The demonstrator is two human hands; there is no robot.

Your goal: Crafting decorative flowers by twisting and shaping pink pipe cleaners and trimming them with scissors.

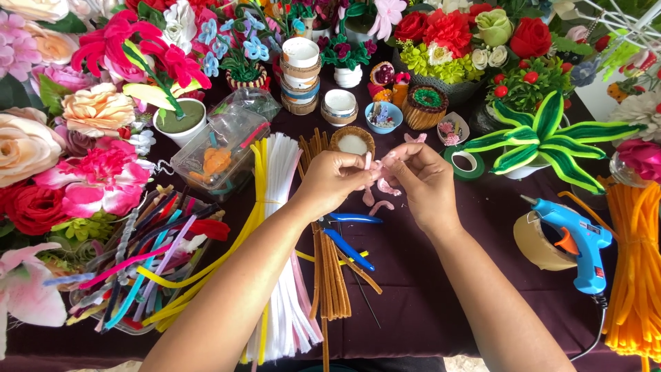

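My left hand and my right hand meet above the middle of the dark purple tablecloth. Both pinch a small piece of pale pink pipe cleaner between their fingertips. Under the hands lie curled pink pipe cleaner pieces. Blue-handled pliers rest on the cloth just below my left hand. Bundles of white pipe cleaners and brown pipe cleaners lie at the left.
A blue glue gun and a tape roll sit at the right, beside orange pipe cleaners. Green tape, small pots and many artificial flowers crowd the far side. A clear tray of mixed pipe cleaners is at the left.
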